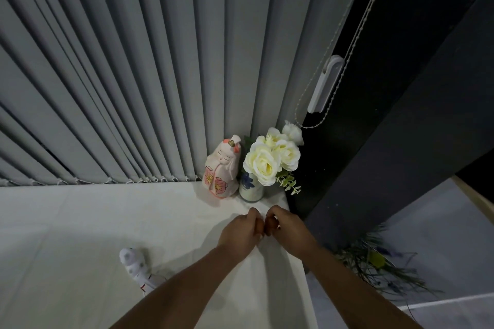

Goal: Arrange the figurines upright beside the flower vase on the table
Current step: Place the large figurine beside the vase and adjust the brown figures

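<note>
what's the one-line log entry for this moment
pink figurine: upright beside vase | white figurine: lying down, apart | left hand, right hand: together, contents unclear

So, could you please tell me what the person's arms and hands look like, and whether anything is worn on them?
Both forearms are bare, with no sleeves, watch or bracelet in view. The left hand and right hand are ungloved; no rings can be made out.

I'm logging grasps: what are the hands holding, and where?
Cannot tell: left hand and right hand meet with curled fingers, hiding anything between them.
</note>
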Demonstrator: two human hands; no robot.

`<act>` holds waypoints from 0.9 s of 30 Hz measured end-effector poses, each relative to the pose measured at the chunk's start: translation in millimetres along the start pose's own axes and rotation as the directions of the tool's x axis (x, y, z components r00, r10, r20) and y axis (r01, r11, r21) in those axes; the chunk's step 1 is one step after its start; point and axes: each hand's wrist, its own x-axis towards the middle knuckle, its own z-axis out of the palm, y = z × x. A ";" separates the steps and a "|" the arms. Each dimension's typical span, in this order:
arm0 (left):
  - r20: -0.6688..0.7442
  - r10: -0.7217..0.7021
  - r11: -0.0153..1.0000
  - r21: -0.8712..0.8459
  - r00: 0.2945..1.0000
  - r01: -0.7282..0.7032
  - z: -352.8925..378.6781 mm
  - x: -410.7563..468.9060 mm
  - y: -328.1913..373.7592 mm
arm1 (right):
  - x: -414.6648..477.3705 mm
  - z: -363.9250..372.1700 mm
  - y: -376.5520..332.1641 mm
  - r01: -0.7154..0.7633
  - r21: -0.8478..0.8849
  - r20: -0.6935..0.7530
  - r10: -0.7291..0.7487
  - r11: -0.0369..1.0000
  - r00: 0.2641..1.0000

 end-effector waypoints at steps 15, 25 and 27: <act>0.032 0.042 0.999 0.029 0.999 -0.043 -5.1 -5.9 -3.2 | -9.3 -1.4 -6.4 -0.035 -0.031 0.016 0.036 0.999 0.999; -0.127 0.087 0.986 0.153 0.988 -0.067 -32.8 -26.6 -24.4 | -26.4 1.8 -31.7 -0.026 -0.161 -0.196 -0.006 0.987 0.981; -0.152 0.082 0.985 0.165 0.985 -0.056 -45.8 -35.3 -34.6 | -31.7 5.7 -43.1 -0.039 -0.135 -0.231 0.007 0.990 0.973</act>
